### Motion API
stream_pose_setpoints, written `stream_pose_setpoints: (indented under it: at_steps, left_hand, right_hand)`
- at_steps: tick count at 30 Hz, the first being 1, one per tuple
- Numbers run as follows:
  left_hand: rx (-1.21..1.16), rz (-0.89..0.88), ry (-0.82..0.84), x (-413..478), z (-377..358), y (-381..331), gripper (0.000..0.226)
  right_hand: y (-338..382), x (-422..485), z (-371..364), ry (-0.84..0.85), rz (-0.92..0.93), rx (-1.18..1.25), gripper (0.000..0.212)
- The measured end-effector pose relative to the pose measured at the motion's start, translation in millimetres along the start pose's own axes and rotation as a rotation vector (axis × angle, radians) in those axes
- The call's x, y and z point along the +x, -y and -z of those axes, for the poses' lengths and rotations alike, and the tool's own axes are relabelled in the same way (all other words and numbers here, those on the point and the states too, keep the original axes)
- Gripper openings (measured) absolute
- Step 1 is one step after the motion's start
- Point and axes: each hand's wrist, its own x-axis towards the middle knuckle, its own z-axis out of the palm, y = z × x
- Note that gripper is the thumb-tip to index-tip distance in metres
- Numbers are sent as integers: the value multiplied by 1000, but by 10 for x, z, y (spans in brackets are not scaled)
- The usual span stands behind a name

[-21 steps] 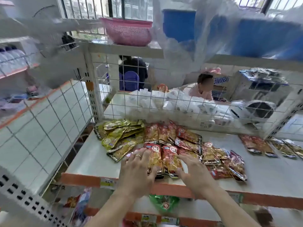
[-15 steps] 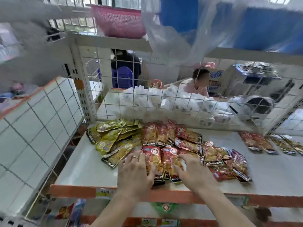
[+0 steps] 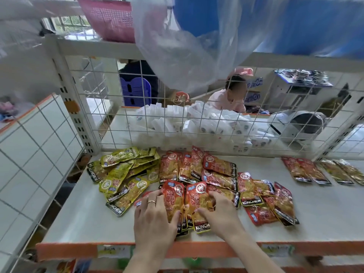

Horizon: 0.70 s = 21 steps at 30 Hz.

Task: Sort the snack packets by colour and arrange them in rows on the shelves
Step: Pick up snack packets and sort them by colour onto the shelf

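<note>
Both hands sit a little closer together than a moment ago, thumbs almost meeting over the front red packets near the middle of the front edge of the shelf. The left hand lies mostly flat, fingers spread on the left packet and thumb pressing its face. The right hand curls its fingers over the right packet's far edge and pinches it with the thumb. The step looks like squaring these overlapped packets into one neat stack for a red row. To do it well, slide them along the shelf rather than lift, keep their bottom edges level with the front edge, and press lightly, since the glossy foil will likely skid. Stay clear of the yellow packets heaped toward the back-left corner, and gather the loose red packets lying to the right afterwards.
</note>
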Motion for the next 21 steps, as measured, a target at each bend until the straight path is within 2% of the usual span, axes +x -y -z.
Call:
stream_pose_setpoints:
  at_steps: [4,7,9,12,16,20,21]
  left_hand:
    - [-228,13,-21,-64,45,-100,41]
    - [-438,102,-55,-125,123,-202,35]
    - [-556,176,-57,-189,206,-309,25]
    - [-741,270,24,-290,294,-479,8]
    - [-900,306,85,-469,362,-815,8]
    - [-923,325,166,-674,335,-1197,18]
    - [-919,320,176,-718,337,-1310,20]
  right_hand:
    - [-85,-15,90,33,-11,139,30]
    - [-174,-60,214,75,-36,269,18]
    - [-250,-94,329,112,-33,368,16]
    - [-351,-226,578,163,-10,509,18]
    - [-594,-489,942,176,3,674,21]
    - [-892,-807,1304,146,-14,794,32]
    - [-972,-892,1392,136,-13,821,28]
